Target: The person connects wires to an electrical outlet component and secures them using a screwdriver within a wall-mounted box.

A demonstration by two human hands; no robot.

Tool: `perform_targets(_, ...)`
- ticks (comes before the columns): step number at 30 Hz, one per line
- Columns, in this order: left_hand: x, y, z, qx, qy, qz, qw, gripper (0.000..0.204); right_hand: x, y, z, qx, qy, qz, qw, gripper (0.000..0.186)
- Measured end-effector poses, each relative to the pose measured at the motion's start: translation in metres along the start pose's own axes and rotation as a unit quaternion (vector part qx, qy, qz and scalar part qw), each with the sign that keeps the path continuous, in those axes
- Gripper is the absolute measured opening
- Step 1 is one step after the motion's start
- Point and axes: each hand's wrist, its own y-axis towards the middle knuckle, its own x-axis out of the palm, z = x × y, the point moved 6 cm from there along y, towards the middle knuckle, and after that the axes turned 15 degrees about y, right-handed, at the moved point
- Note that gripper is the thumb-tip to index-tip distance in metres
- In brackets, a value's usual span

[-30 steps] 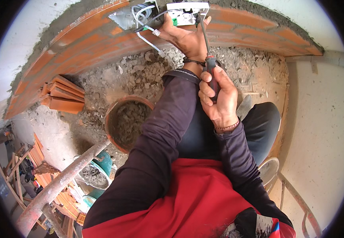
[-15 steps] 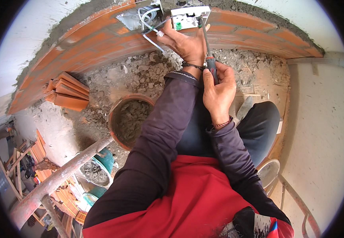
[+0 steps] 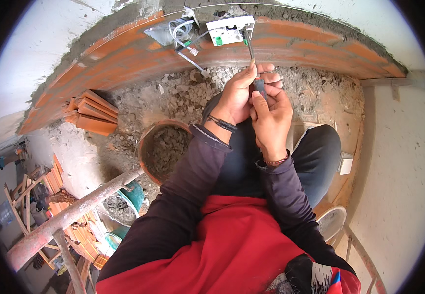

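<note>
A screwdriver [image 3: 260, 86] with a dark grip points up at the white outlet module [image 3: 229, 32], its tip by the module's right end. Around the grip, my right hand [image 3: 273, 120] is closed. My left hand [image 3: 237, 95] is closed about the shaft and the upper grip, thumb on one side and fingers on the other. The module has green parts and sits against the brick wall with its inner side showing. A cable runs from it to coiled grey and white cables [image 3: 182, 30] at a wall box, with a small white connector [image 3: 194, 51] hanging below.
Rubble [image 3: 173, 93] covers the floor along the brick wall [image 3: 139, 63]. Stacked clay bricks [image 3: 92, 113] lie at left. A mortar bucket [image 3: 144, 164] stands beside my left forearm, near a rusty pole [image 3: 75, 215]. Another bucket [image 3: 331, 220] is at lower right.
My left hand has let go of the outlet module and come down to the screwdriver. My right hand stays on the grip, and the screwdriver tip remains at the module.
</note>
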Motion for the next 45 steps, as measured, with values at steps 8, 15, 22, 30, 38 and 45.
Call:
perform_targets(8, -0.010, 0.006, 0.010, 0.002, 0.110, 0.090, 0.990, 0.038, 0.013, -0.011, 0.007, 0.123, 0.105, -0.010, 0.987, 0.020)
perform_targets(15, -0.004, 0.000, 0.012, 0.010, 0.150, 0.113, 0.982, 0.049, -0.003, -0.015, 0.010, 0.038, -0.049, -0.015, 0.998, 0.030)
perform_targets(22, -0.007, -0.001, 0.017, 0.013, 0.117, 0.109, 0.987, 0.051, 0.020, -0.023, 0.024, 0.297, 0.362, -0.026, 0.883, 0.036)
perform_targets(30, -0.011, -0.002, 0.018, 0.004, 0.199, 0.177, 0.964, 0.053, 0.015, -0.016, -0.008, -0.103, -0.300, 0.008, 0.948, 0.033)
perform_targets(38, -0.019, 0.017, 0.055, 0.200, 0.491, 0.435, 0.727, 0.087, 0.013, -0.014, -0.004, -0.119, -0.306, 0.011, 0.944, 0.031)
perform_targets(45, -0.027, 0.042, 0.049, 0.132, 0.112, 0.378, 0.909, 0.080, 0.010, -0.010, -0.006, -0.046, -0.252, 0.003, 0.967, 0.030)
